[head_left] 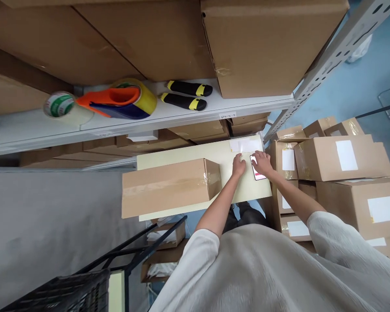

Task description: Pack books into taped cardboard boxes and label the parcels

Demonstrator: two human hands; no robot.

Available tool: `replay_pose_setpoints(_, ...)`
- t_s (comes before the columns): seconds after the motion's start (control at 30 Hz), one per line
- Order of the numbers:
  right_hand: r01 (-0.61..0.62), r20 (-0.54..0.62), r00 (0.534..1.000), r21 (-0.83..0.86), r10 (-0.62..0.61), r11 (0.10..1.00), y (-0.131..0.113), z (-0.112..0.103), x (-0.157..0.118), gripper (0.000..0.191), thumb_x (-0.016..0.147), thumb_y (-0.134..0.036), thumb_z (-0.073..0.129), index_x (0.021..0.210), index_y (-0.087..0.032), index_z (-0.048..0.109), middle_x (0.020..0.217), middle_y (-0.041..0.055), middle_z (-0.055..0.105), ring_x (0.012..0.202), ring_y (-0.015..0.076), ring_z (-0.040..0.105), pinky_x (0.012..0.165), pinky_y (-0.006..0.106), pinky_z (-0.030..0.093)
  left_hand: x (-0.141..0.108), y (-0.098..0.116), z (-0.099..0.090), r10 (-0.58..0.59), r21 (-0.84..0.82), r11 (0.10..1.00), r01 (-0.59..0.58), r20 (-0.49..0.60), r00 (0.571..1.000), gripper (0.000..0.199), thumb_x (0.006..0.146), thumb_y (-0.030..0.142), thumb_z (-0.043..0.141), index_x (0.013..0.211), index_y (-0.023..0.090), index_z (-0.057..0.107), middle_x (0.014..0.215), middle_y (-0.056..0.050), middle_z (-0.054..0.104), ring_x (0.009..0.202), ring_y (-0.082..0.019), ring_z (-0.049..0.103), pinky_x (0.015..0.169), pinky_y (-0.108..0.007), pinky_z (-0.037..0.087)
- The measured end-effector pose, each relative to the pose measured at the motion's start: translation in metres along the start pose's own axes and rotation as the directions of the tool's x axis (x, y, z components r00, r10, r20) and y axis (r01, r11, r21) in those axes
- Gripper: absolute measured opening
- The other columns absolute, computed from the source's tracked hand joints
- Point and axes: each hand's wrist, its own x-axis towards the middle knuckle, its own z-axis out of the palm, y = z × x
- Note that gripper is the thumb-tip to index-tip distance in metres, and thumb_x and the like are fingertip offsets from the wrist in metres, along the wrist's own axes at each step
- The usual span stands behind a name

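Note:
My left hand rests on the pale yellow tabletop, its thumb a little apart from loosely bent fingers; nothing shows in it. Just beyond its fingertips lie white paper labels by the table's far edge. A smartphone with a lit, mostly white screen lies flat to the right. My right hand is over its upper part, fingers spread and touching the phone or the table beside it. To the left of both hands, a long taped cardboard box sits on the table.
A grey shelf above the table holds large cartons, a tape roll, an orange-and-blue tape dispenser and two black-and-yellow utility knives. Labelled boxes are stacked at right. A black metal frame stands lower left.

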Motion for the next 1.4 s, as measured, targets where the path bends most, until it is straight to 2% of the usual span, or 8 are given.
replay_pose_setpoints(0.2, -0.139, 0.041, 0.99, 0.093, 0.136, 0.986, 0.003, -0.005, 0.044, 0.056, 0.102, -0.023, 0.042, 0.156, -0.015, 0.058, 0.166, 0.0204, 0.052, 0.15, 0.0418, 0.046, 0.118, 0.062, 0.04, 0.019, 0.003, 0.013, -0.069, -0.178, 0.982, 0.06, -0.049, 0.996, 0.066, 0.08, 0.011, 0.066, 0.144, 0.026, 0.057, 0.161, -0.011, 0.059, 0.152, -0.028, 0.054, 0.123, -0.04, 0.045)
replay_pose_setpoints(0.4, -0.226, 0.147, 0.967, 0.107, 0.209, 0.968, 0.014, -0.004, 0.05, 0.066, 0.097, -0.014, 0.043, 0.163, -0.013, 0.05, 0.164, 0.0202, 0.056, 0.152, 0.0413, 0.047, 0.12, 0.062, 0.039, 0.025, 0.007, 0.016, -0.187, -0.283, 0.944, 0.169, -0.039, 0.982, 0.057, 0.079, 0.011, 0.065, 0.134, 0.024, 0.063, 0.147, -0.011, 0.066, 0.137, -0.028, 0.064, 0.113, -0.038, 0.052)
replay_pose_setpoints(0.63, -0.224, 0.141, 0.968, 0.11, 0.208, 0.968, 0.014, -0.006, 0.047, 0.065, 0.098, -0.019, 0.047, 0.162, -0.014, 0.052, 0.16, 0.0217, 0.06, 0.15, 0.0426, 0.051, 0.12, 0.063, 0.041, 0.029, 0.009, 0.013, -0.192, -0.466, 0.873, 0.145, -0.055, 0.98, 0.041, 0.076, 0.01, 0.07, 0.115, 0.023, 0.072, 0.138, -0.011, 0.072, 0.135, -0.027, 0.066, 0.116, -0.041, 0.051)
replay_pose_setpoints(0.83, -0.18, 0.152, 0.975, 0.129, 0.16, 0.975, 0.006, -0.007, 0.045, 0.065, 0.099, -0.026, 0.049, 0.162, -0.014, 0.053, 0.157, 0.0207, 0.063, 0.148, 0.0427, 0.053, 0.121, 0.061, 0.041, 0.029, 0.012, 0.013, -0.17, -0.583, 0.804, 0.115, -0.041, 0.985, 0.027, 0.079, 0.016, 0.075, 0.105, 0.022, 0.076, 0.128, -0.01, 0.076, 0.121, -0.024, 0.073, 0.109, -0.042, 0.057)
replay_pose_setpoints(1.03, -0.201, 0.139, 0.974, 0.165, 0.179, 0.965, 0.0, -0.01, 0.048, 0.062, 0.105, -0.045, 0.048, 0.16, -0.018, 0.053, 0.156, 0.0184, 0.064, 0.146, 0.0415, 0.057, 0.12, 0.059, 0.041, 0.025, 0.016, 0.013, -0.075, -0.497, 0.866, 0.05, -0.031, 0.997, 0.031, 0.082, 0.018, 0.077, 0.112, 0.023, 0.081, 0.133, -0.009, 0.078, 0.132, -0.029, 0.07, 0.118, -0.045, 0.053)
replay_pose_setpoints(1.13, -0.25, 0.128, 0.966, 0.228, 0.225, 0.941, -0.002, -0.012, 0.053, 0.062, 0.107, -0.06, 0.044, 0.154, -0.021, 0.056, 0.15, 0.0172, 0.069, 0.141, 0.0396, 0.062, 0.12, 0.058, 0.041, 0.021, 0.016, 0.012, -0.017, -0.453, 0.892, 0.007, -0.019, 1.0, 0.032, 0.086, 0.022, 0.076, 0.117, 0.023, 0.082, 0.137, -0.01, 0.078, 0.139, -0.031, 0.067, 0.125, -0.047, 0.047)
replay_pose_setpoints(1.23, -0.291, 0.09, 0.957, 0.275, 0.276, 0.916, -0.005, -0.012, 0.061, 0.055, 0.105, -0.062, 0.046, 0.139, -0.022, 0.062, 0.138, 0.0162, 0.074, 0.129, 0.0368, 0.067, 0.116, 0.055, 0.044, 0.015, 0.016, 0.012, 0.039, -0.405, 0.914, -0.038, -0.005, 0.999, 0.034, 0.09, 0.021, 0.072, 0.123, 0.023, 0.081, 0.144, -0.009, 0.075, 0.143, -0.029, 0.064, 0.128, -0.045, 0.044)
replay_pose_setpoints(1.4, -0.258, -0.017, 0.961, 0.3, 0.275, 0.919, -0.006, -0.016, 0.074, 0.027, 0.092, -0.052, 0.062, 0.093, -0.025, 0.061, 0.097, 0.0083, 0.075, 0.092, 0.028, 0.067, 0.087, 0.039, 0.052, 0.005, 0.018, 0.009, 0.171, -0.313, 0.935, -0.165, -0.007, 0.985, 0.039, 0.088, 0.009, 0.065, 0.122, 0.024, 0.079, 0.147, -0.007, 0.072, 0.146, -0.026, 0.061, 0.13, -0.041, 0.041)
